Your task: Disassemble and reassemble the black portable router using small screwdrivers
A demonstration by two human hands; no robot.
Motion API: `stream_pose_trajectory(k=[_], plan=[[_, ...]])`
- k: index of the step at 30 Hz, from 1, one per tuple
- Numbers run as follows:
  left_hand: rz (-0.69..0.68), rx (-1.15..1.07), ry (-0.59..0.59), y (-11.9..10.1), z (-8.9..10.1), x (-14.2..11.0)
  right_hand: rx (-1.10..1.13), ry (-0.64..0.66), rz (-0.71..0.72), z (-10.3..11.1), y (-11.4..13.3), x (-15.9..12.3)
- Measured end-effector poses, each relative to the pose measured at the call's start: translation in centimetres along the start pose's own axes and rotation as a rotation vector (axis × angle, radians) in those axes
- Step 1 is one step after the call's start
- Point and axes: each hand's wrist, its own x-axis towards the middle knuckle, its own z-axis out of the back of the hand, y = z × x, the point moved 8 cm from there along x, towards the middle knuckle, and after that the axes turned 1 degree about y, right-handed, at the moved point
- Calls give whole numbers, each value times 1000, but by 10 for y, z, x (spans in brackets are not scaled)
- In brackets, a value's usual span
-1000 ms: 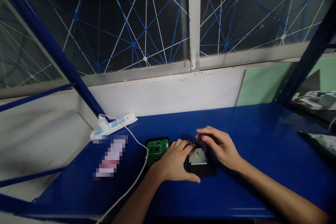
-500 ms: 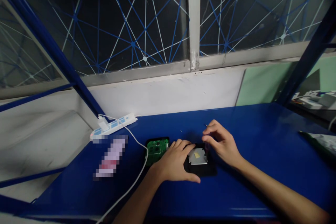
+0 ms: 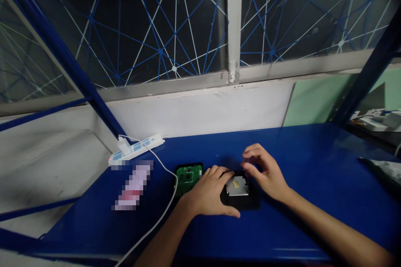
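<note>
— Grip of the left hand (image 3: 210, 192)?
— Spread wide over the nine o'clock edge of the black case (image 3: 250, 205), on the counter (image 3: 300, 150), three o'clock from the circuit board (image 3: 186, 177).
— And the right hand (image 3: 263, 172)?
— Curled narrow around a slim, blurred tool (image 3: 247, 162), one o'clock from the metal plate (image 3: 239, 190).

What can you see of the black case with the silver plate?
The black case looks like plastic and lies flat on the table. On it sits a shiny, metal-looking silver plate with a small yellowish patch. The left hand covers part of the case's left side. The right hand is by the far right corner; contact there is unclear.
</note>
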Motion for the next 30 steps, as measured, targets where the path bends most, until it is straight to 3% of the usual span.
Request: stream_pose_trajectory(k=[8, 18, 26, 30], plan=[[0, -7, 6, -2, 2, 0, -15, -65, 8, 6, -1, 3], [-13, -2, 4, -3, 2, 0, 113, 44, -147, -4, -9, -2], [2, 0, 7, -3, 2, -1, -65, -67, 61, 8, 12, 6], [-2, 7, 3, -4, 4, -1, 8, -47, -82, 4, 1, 3]])
